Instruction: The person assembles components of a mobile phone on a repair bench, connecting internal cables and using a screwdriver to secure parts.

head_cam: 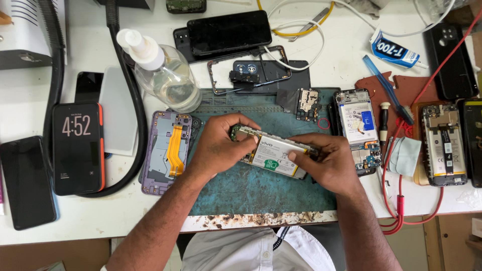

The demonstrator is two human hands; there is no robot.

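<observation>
Both hands pinch the opened phone (273,154) above the mat (261,190): left hand (218,145) at its upper-left end, right hand (329,163) at lower-right, long axis between them

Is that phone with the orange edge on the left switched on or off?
On. The phone with the orange edge lies face up on the white table, and its dark screen shows lit clock digits near the top.

- Opened phone (273,154), back cover off: white battery w/ green markings exposed, held tilted just above teal mat, gripped at both ends.
</observation>
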